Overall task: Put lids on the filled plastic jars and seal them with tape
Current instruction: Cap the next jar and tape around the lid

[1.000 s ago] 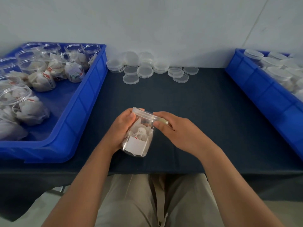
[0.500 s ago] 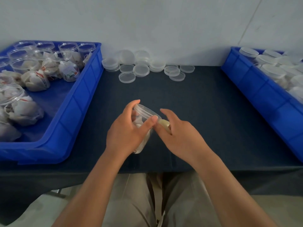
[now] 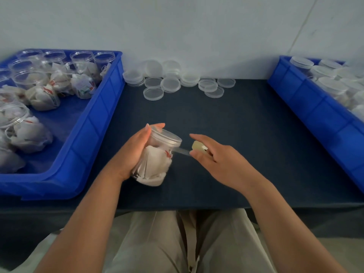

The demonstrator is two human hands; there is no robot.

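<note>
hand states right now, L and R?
Left hand: grips the clear lidded plastic jar.
Right hand: pinches a small yellowish tape roll.

- Back wall (image 3: 197,26): plain, pale grey-white, matt. It fills the upper part of the view and meets the tabletop's far edge.
- Thin straight line (image 3: 299,30): runs slantwise down the wall at upper right. Seam or mark, cannot tell.
- Tabletop (image 3: 236,119): flat, covered in dark navy cloth, spans the full width.
- Cloth front edge (image 3: 295,219): folds over the near side and hangs down, darker there.
- Floor (image 3: 17,261): pale patch at lower left, blurred.
- Light: soft, even, cool. Only faint shadows on the cloth.
</note>
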